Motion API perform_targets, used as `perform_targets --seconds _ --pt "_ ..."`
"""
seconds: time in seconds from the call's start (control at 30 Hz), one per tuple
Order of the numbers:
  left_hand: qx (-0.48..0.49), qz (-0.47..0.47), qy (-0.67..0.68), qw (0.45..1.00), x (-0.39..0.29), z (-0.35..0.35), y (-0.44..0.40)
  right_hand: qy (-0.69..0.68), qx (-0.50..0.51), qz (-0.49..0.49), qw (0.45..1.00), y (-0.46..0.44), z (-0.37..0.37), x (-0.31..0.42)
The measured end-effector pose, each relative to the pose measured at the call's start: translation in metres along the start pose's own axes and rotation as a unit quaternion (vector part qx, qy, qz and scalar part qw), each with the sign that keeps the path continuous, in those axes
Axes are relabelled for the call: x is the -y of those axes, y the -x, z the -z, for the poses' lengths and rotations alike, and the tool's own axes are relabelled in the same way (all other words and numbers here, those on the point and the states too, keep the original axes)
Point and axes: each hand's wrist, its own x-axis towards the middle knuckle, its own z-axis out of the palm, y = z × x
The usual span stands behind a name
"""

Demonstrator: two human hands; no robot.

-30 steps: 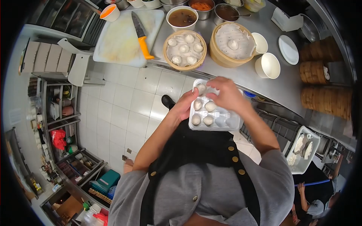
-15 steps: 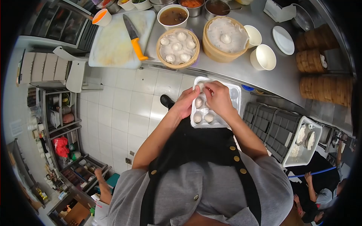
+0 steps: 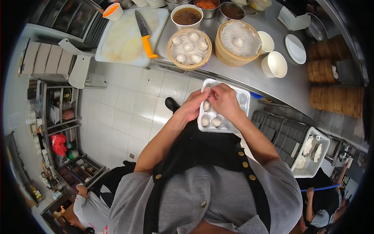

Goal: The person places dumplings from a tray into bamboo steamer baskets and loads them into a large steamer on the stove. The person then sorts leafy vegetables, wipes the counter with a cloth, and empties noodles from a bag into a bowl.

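A white plastic tray (image 3: 228, 128) with several round dumplings (image 3: 216, 121) in its compartments is held at my waist, just in front of the counter. My left hand (image 3: 194, 105) grips the tray's left side, its thumb over the rim and its other fingers partly hidden underneath. Over the tray's upper left compartments, my right hand (image 3: 225, 100) has its fingertips pinched together against a dumpling that the fingers mostly cover. On the counter nearby, a bamboo steamer (image 3: 170, 52) holds several pleated dumplings on a liner. A taller steamer (image 3: 230, 56) beside it bears a single dumpling.
A knife (image 3: 146, 41) lies on the white cutting board (image 3: 107, 46). Bowls of soup (image 3: 187, 16) and sauce line the counter's back; paper cups (image 3: 274, 64) and stacked steamers (image 3: 337, 101) are rightward. Below stand grey crates (image 3: 278, 130). Co-workers (image 3: 91, 206) are behind on both sides.
My right fingertips have closed further over the dumpling, covering more of it. The view has shifted slightly, and a co-worker at lower left has come further into view.
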Motion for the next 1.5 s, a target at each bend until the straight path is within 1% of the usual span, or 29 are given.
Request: perform_targets --seconds 0.03,0.13,0.23,0.3,0.37,0.43,0.5,0.6,0.7,0.8,0.83,0.87,0.9,0.93,0.97,1.0,1.03,1.07,1.1,1.17,1.27,1.37,1.43,1.5 --pt "0.003 0.001 0.009 1.0 -0.001 -0.001 0.0 -0.006 -0.002 -0.004 1.0 -0.003 0.0 0.0" --pt "-0.016 0.011 0.113 0.993 -0.009 -0.006 0.002 -0.024 0.046 -0.083 0.995 -0.016 0.017 0.011" --pt "-0.016 0.01 0.161 0.987 -0.014 0.003 0.001 -0.104 0.043 -0.153 0.982 -0.038 0.042 0.01" --pt "-0.015 0.026 0.152 0.988 -0.014 0.008 0.003 -0.117 0.011 -0.151 0.981 -0.071 0.064 -0.009" --pt "-0.019 0.042 0.115 0.992 -0.008 0.015 0.002 0.036 -0.026 -0.077 0.996 -0.113 0.084 -0.029" --pt "-0.01 0.042 0.1 0.994 -0.007 0.009 0.002 0.129 0.004 -0.077 0.989 -0.153 0.096 -0.056" --pt "-0.016 0.043 0.076 0.996 -0.006 0.008 0.003 0.148 0.056 -0.121 0.98 -0.185 0.098 -0.087" --pt "-0.006 0.03 0.07 0.997 -0.009 0.005 0.007 0.193 0.067 -0.13 0.97 -0.212 0.093 -0.113" --pt "-0.014 0.031 0.052 0.998 -0.016 0.003 0.011 0.225 0.108 -0.124 0.96 -0.221 0.089 -0.125" --pt "-0.02 0.039 0.061 0.997 -0.021 0.004 0.013 0.221 0.044 -0.041 0.973 -0.207 0.089 -0.124" --pt "-0.022 0.041 0.068 0.997 -0.022 0.006 0.012 0.215 0.032 -0.009 0.976 -0.197 0.093 -0.11" --pt "-0.045 0.042 0.071 0.996 -0.021 0.006 0.012 0.207 0.021 0.025 0.978 -0.181 0.097 -0.094" --pt "-0.053 0.034 0.057 0.996 -0.022 0.007 0.012 0.152 0.105 -0.013 0.983 -0.157 0.097 -0.067" --pt "-0.061 0.027 0.042 0.997 -0.023 0.008 0.012 0.095 0.188 -0.051 0.976 -0.13 0.098 -0.044" --pt "-0.067 0.021 0.026 0.997 -0.024 0.009 0.012 0.074 0.255 0.046 0.963 -0.098 0.09 -0.051" --pt "-0.072 0.018 0.022 0.997 -0.024 0.01 0.01 -0.015 0.309 -0.018 0.951 -0.071 0.086 -0.013" --pt "-0.077 0.017 0.018 0.997 -0.023 0.012 0.008 -0.023 0.328 0.013 0.944 -0.047 0.076 -0.011" --pt "-0.081 0.016 0.014 0.996 -0.021 0.014 0.006 -0.013 0.343 0.006 0.939 -0.027 0.069 -0.005" --pt "-0.086 0.011 0.006 0.996 -0.019 0.015 0.005 0.009 0.315 0.049 0.948 -0.013 0.062 -0.004" --pt "-0.095 -0.001 -0.012 0.995 -0.017 0.014 -0.001 0.013 0.303 0.012 0.953 0.002 0.06 -0.008" --pt "-0.092 0.015 -0.024 0.995 -0.022 0.002 -0.003 0.054 0.277 -0.002 0.959 0.003 0.064 0.003" --pt "-0.109 -0.006 -0.046 0.993 -0.017 -0.002 -0.008 0.072 0.23 0.001 0.971 0.01 0.059 0.017" --pt "-0.114 0.006 -0.055 0.992 -0.015 -0.007 -0.009 0.081 0.228 -0.014 0.97 0.017 0.054 0.02" --pt "-0.13 0.009 -0.06 0.99 -0.017 -0.005 -0.007 0.079 0.225 -0.006 0.971 0.017 0.045 0.02"
